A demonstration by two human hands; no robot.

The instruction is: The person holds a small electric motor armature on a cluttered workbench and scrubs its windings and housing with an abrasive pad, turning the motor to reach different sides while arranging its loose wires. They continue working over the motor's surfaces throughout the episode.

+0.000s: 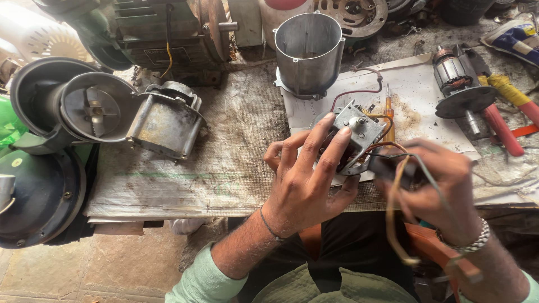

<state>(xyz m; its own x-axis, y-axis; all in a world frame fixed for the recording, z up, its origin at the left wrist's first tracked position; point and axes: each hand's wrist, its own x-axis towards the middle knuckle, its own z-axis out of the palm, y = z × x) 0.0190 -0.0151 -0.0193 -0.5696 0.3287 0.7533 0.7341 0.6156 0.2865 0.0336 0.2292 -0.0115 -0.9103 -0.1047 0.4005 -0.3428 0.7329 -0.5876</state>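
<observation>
Grey metal motor part (352,134) under the left fingertips (337,132), orange and dark red wires (393,185) beside the right fingers, silver cylinder (309,50) beyond them

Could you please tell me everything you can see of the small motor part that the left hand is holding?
The small motor part is a grey metal block with a flat plate on top bearing screws. It looks worn and dirty. The left hand holds it tilted above the bench edge, fingers wrapped over it. Orange, red and grey wires run from it toward the blurred right hand.

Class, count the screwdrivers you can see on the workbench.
1: an orange-handled screwdriver lies on the white paper just beyond the motor part in the left hand. Others may be hidden.
</observation>
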